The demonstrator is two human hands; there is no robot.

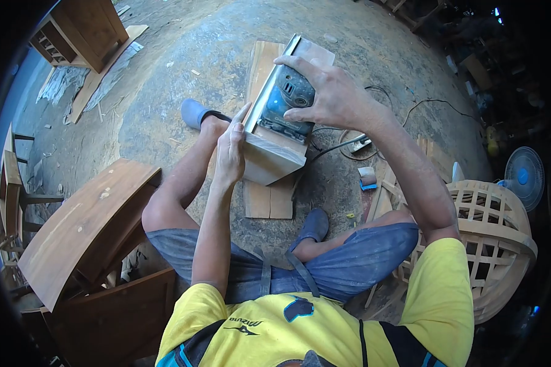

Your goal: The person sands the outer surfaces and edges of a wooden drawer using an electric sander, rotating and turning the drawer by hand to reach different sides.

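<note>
My right fingers [299, 63] curve around the blue sander [280, 103] atop the wooden box [274, 158]; it looks rigid and fairly heavy, best held by its rounded top. My left fingers [237, 129] touch the box's edge; whether they pinch it, I cannot tell.

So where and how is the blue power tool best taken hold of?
The blue power tool is probably best gripped by its rounded top, from above and the right, thumb near and fingers over the far end, as the right hand spans it. Its base lies against the wooden piece, and a pale strip runs along its left.
</note>
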